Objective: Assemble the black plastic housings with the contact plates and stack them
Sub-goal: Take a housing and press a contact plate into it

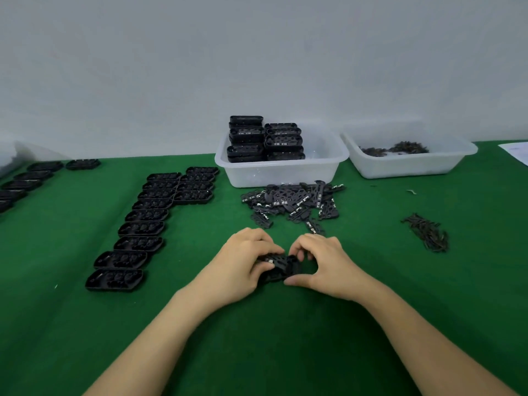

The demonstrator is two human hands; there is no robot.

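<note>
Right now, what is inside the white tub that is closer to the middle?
The middle tub holds stacked black housings, in about two columns that rise above its rim. Its right part looks bare. The tub wall hides the bottom of the stacks.

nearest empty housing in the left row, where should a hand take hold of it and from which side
Pinch the housing across its two long side walls, coming from above. It lies flat, open side up, its far edge close against the next one, so the near wall and short ends are the free edges.
</note>
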